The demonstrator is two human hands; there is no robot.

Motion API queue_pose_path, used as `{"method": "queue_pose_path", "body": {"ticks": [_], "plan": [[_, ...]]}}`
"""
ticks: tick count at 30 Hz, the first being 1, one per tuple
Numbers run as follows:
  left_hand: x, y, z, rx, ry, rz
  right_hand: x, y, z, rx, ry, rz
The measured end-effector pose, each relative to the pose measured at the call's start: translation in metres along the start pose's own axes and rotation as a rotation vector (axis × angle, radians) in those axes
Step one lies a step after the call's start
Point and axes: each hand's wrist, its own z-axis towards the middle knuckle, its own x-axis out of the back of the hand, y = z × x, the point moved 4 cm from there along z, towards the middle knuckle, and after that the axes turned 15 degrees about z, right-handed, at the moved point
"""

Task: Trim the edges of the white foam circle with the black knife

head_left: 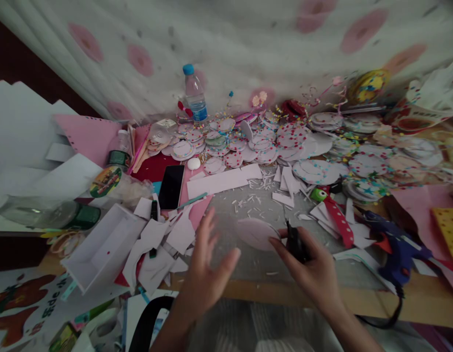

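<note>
My left hand (207, 264) is open, fingers apart and slightly blurred, over the table's front edge with nothing in it. My right hand (310, 264) pinches the right edge of a white paper disc (257, 233) between thumb and finger. Tucked in the same hand is a black-handled tool (295, 242) with a dark narrow tip pointing away; its exact kind is hidden by the fingers. The disc hangs just above a grey mat (226, 225), to the right of my left hand. Small white paper slivers (250, 200) lie scattered on the mat beyond it.
Stacked decorated paper discs (263, 144) line the back beside a water bottle (195, 95). At left are a phone (171, 187), paper scraps (153, 254) and a white box (103, 244). A blue glue gun (397, 244) and a red dotted strip (336, 217) lie at right.
</note>
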Motion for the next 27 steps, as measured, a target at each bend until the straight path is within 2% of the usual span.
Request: {"method": "queue_pose_path", "body": {"ticks": [1,3,5,7,13,19,24,27], "plan": [[-0.014,-0.003,-0.004,0.069,-0.067,-0.049,-0.004,-0.002,-0.003,0.001,-0.008,0.035],[-0.04,-0.006,-0.01,0.145,-0.232,-0.167,-0.012,-0.008,-0.007,0.014,-0.115,0.143],[-0.049,-0.006,-0.011,0.177,-0.257,-0.201,-0.02,-0.013,-0.012,0.017,-0.282,0.244],[-0.045,-0.005,-0.007,0.183,-0.209,-0.159,-0.021,-0.015,-0.016,0.01,-0.401,0.281],[-0.023,0.002,0.001,0.112,-0.198,0.05,-0.002,-0.01,-0.012,0.094,-0.446,-0.034],[-0.024,0.005,0.0,0.046,-0.239,0.173,-0.004,-0.03,-0.004,0.291,-0.647,-0.299],[-0.024,0.01,0.002,0.037,-0.261,0.152,-0.005,-0.036,-0.003,0.405,-0.633,-0.391],[-0.021,0.012,-0.001,0.048,-0.302,0.1,-0.001,-0.029,0.002,0.393,-0.579,-0.41]]}}
